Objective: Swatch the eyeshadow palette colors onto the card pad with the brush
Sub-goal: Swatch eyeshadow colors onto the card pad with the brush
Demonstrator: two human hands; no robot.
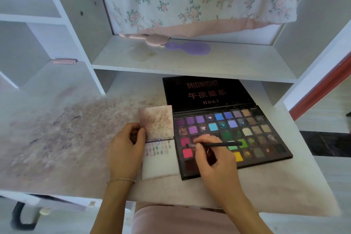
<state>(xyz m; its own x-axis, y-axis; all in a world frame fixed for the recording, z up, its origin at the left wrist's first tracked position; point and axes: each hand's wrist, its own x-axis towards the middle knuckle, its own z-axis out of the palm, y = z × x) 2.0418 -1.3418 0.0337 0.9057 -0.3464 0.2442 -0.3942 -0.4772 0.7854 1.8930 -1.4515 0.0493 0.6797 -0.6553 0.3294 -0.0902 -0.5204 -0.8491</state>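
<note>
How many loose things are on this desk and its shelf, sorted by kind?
Black eyeshadow palette: 1
White card pad: 1
Thin black brush: 1
Purple plastic hairbrush: 1
Total: 4

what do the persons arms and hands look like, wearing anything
Both forearms are bare, with no sleeves in view. The left hand has a thin, light beaded bracelet around its wrist. The right hand shows no bracelet, watch or glove. No rings can be made out on either of the hands.
</note>
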